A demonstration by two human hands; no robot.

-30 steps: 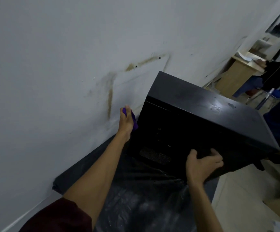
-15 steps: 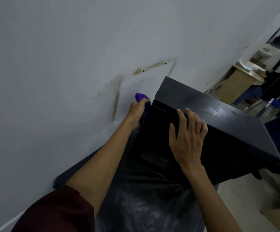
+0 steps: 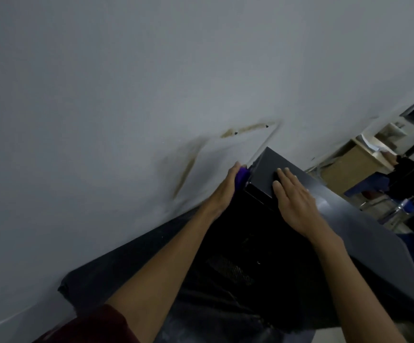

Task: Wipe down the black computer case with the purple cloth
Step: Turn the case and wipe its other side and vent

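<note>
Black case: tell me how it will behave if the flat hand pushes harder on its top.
The case looks rigid, flat-panelled, so it should not flex. It sits tilted on a black sheet, so it may tip or slide. The right hand lies flat, without a grip; the left hand presses the cloth against its wall-side edge.

computer case (image 3: 344,219): we see matt black, pale dust smears on top
cloth (image 3: 315,176): vivid purple
wall (image 3: 151,82): we note pale grey, brown streaks
sleeve (image 3: 94,328): dark maroon
floor sheet (image 3: 116,266): black, glossy
</note>
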